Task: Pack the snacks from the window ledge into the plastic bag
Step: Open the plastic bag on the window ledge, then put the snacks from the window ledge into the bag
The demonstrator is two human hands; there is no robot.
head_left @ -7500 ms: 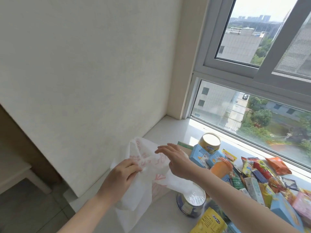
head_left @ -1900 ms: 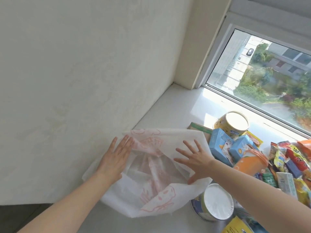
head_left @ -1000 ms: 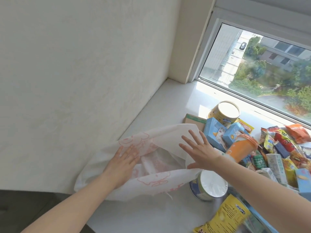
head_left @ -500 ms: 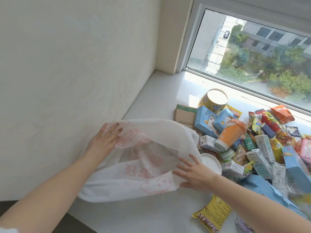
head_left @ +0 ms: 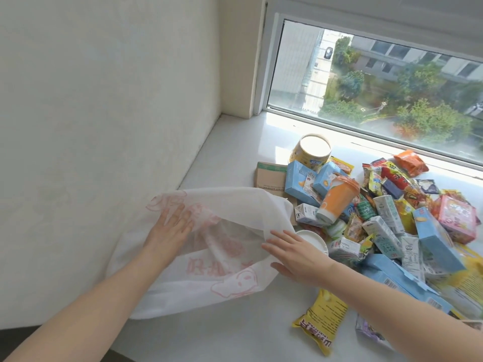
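A white plastic bag with pink print lies on the white window ledge, its mouth spread wide toward the snacks. My left hand presses flat on the bag's far left side, fingers straight. My right hand lies flat with spread fingers at the bag's right rim, beside a white-lidded tin. To the right is a heap of snacks: an orange cup, blue boxes, a yellow tin, small cartons and a yellow packet.
The wall stands directly left of the bag. The window runs along the far side of the ledge. A brown cardboard box lies behind the bag's mouth. The ledge's near edge drops off at bottom left.
My hands stay flat on the bag, holding its mouth open. Since earlier they pressed the bag down onto the ledge and spread it; my right hand slid down to the rim by the white-lidded tin.
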